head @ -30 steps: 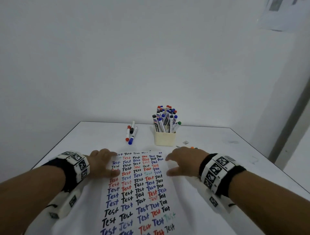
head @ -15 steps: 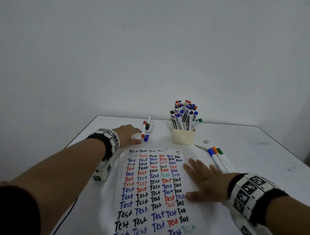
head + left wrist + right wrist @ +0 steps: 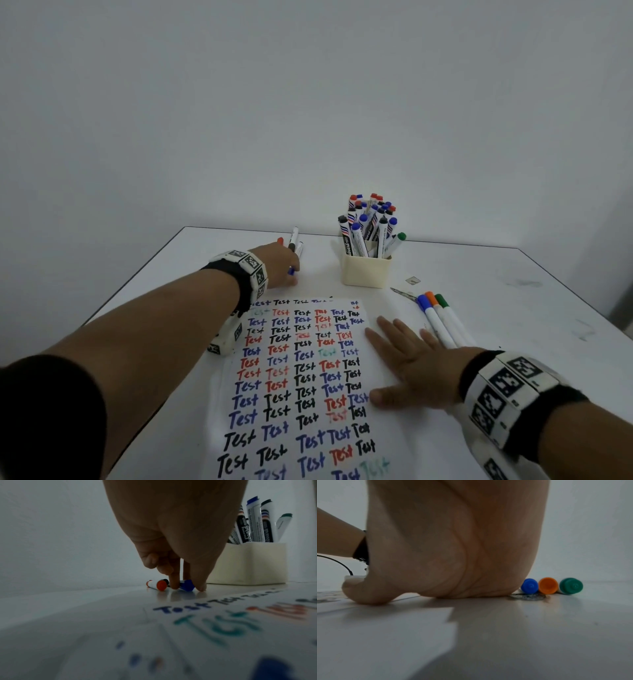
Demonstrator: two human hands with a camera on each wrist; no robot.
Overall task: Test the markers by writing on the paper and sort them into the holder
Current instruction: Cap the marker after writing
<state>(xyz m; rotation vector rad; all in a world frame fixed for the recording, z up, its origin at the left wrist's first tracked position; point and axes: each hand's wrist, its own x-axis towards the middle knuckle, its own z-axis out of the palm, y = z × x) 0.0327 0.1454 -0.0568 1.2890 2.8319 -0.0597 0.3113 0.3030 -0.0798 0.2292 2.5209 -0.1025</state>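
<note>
Where it hovered before, left hand now pinching blue marker

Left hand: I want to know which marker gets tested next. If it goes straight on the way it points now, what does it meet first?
The blue-capped marker: the left hand already has its fingers down on either side of the cap. The red-capped marker lies just beside it.

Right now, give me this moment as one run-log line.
left hand: pinching blue marker on table | right hand: flat on paper edge | holder: full of markers, upright
</note>
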